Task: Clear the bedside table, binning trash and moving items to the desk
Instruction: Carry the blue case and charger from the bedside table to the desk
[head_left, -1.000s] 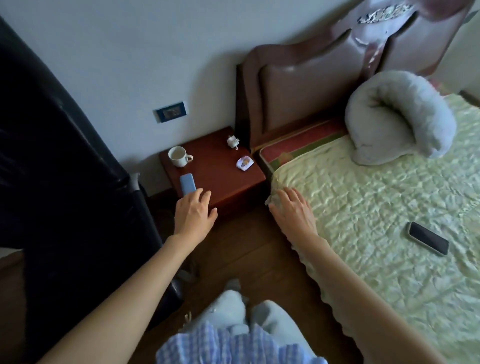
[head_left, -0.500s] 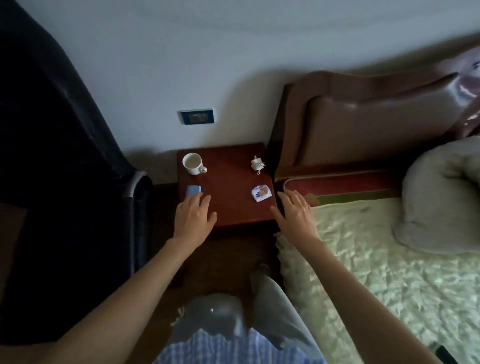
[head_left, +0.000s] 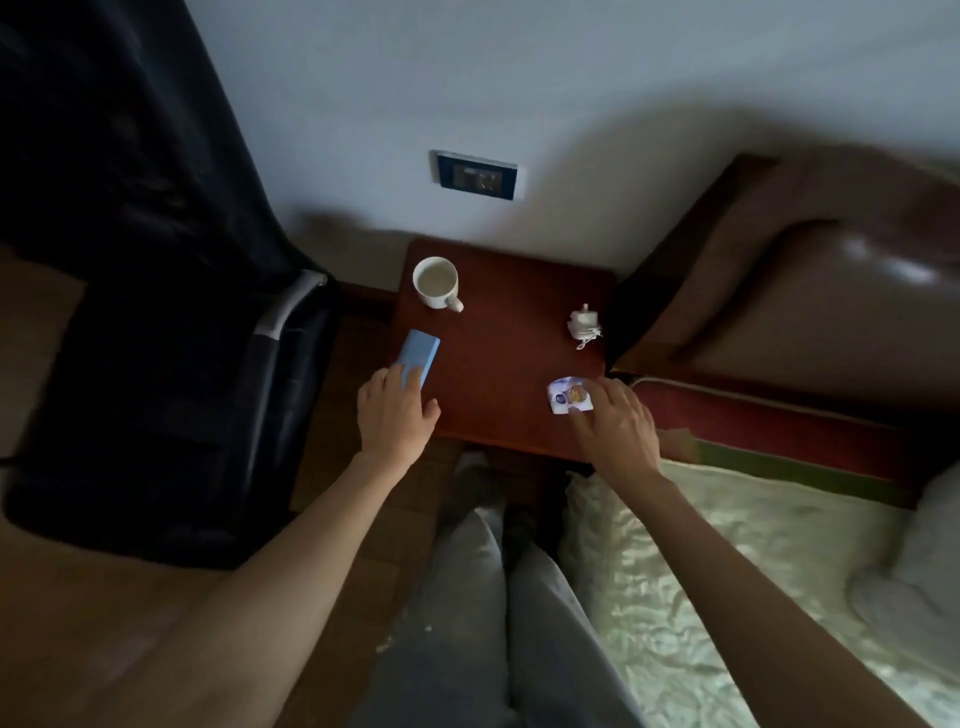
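The dark red bedside table (head_left: 504, 364) stands against the wall. On it are a white mug (head_left: 436, 283) at the back left, a flat light-blue box (head_left: 417, 356) at the left edge, a white charger with its cord (head_left: 583, 326) at the right, and a small printed wrapper (head_left: 567, 396) at the front right. My left hand (head_left: 396, 413) lies over the near end of the blue box, fingertips touching it. My right hand (head_left: 615, 428) has spread fingers resting on the wrapper's near edge. Neither hand is closed around anything.
A black chair (head_left: 171, 364) stands left of the table. The bed with a pale green cover (head_left: 727, 582) and brown headboard (head_left: 805, 301) is to the right. A wall socket (head_left: 475, 175) sits above the table. My legs (head_left: 493, 613) are below, on wooden floor.
The view has closed in on the table. My left hand has reached onto the blue box and my right hand has moved from the bed's edge to the wrapper.
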